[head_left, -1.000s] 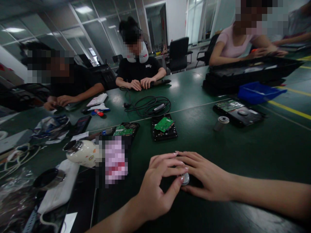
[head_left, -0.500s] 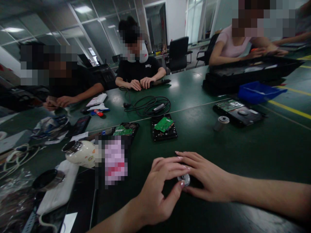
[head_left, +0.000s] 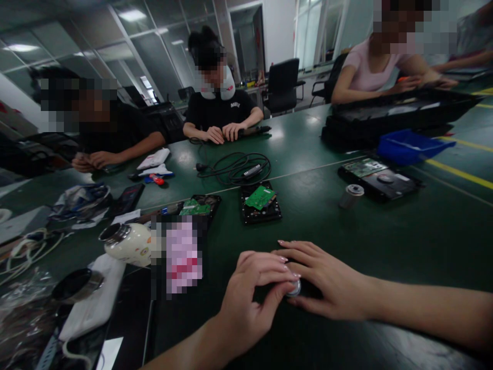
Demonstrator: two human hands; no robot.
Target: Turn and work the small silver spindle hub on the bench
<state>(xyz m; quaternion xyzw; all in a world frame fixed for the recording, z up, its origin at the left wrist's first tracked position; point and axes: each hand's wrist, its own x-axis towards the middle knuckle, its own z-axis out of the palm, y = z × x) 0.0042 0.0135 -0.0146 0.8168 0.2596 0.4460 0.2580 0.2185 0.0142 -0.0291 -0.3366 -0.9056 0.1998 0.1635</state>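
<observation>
My left hand (head_left: 252, 298) is closed over a small round silver metal piece (head_left: 295, 289), thumb and fingertips pinching its upper side. My right hand (head_left: 327, 280) curves around the same piece from the right, its thumb below and its index finger above, the other fingers stretched over the table. Most of the piece is hidden by the fingers, so its full shape cannot be made out. Beyond my right hand a small silver motor-like cylinder (head_left: 351, 197) stands upright. A hard drive with a loose green circuit board (head_left: 260, 198) on it lies straight ahead.
More hard drives lie at the right (head_left: 381, 177) and left (head_left: 200, 208). A blue bin (head_left: 414, 146) and black housing (head_left: 400, 115) are at far right. A cream bottle (head_left: 129, 244) lies near my left. A coiled black cable (head_left: 234, 167) is ahead; several people sit around the green table (head_left: 308, 221).
My left thumb and fingers have closed further over the silver piece, covering more of its top. My right hand stays almost in place.
</observation>
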